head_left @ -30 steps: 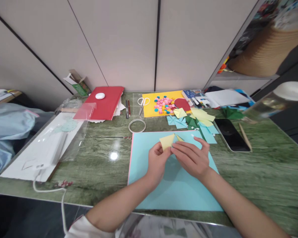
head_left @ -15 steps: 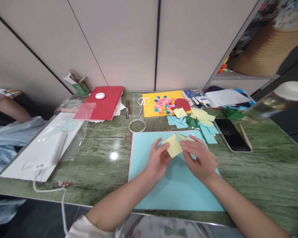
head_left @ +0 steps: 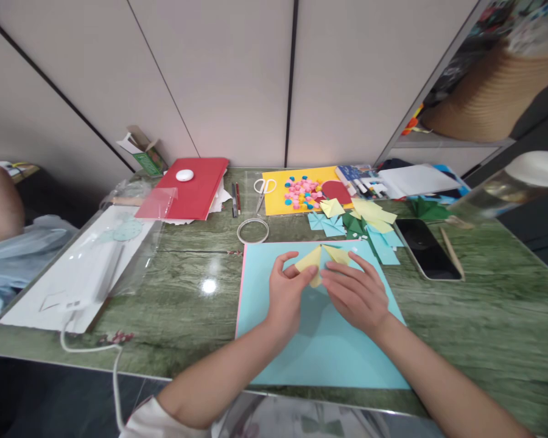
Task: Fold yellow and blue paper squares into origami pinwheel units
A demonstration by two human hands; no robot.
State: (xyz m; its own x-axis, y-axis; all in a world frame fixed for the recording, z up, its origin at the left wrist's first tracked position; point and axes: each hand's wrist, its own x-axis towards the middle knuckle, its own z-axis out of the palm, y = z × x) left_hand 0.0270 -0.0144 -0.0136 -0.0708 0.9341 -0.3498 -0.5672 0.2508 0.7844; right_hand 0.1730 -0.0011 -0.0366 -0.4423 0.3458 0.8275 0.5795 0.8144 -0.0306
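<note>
A piece of folded yellow paper (head_left: 309,260) is held up above a light-blue sheet (head_left: 319,353) on the table. My left hand (head_left: 288,292) pinches its left side between thumb and fingers. On the right side, my right hand (head_left: 358,291) is closed on the same paper, its fingers covering part of the lower middle. The paper peaks at the top, with a slanting flap to each side. Beyond it lie a yellow folded piece (head_left: 332,207), light-blue folded pieces (head_left: 326,224) and loose yellow papers (head_left: 374,214).
Behind are scissors (head_left: 260,198), a tape roll (head_left: 252,231), a yellow sheet (head_left: 274,204) with small colourful balls and a red folder (head_left: 187,194). A phone (head_left: 427,249) and a bottle (head_left: 497,191) stand right. A white power strip (head_left: 94,280) with cable lies left. Another person's arm (head_left: 0,201) shows far left.
The yellow paper has tilted and its front is more covered by my fingers. My right hand has shifted slightly left and down. The other person's arm at far left has moved.
</note>
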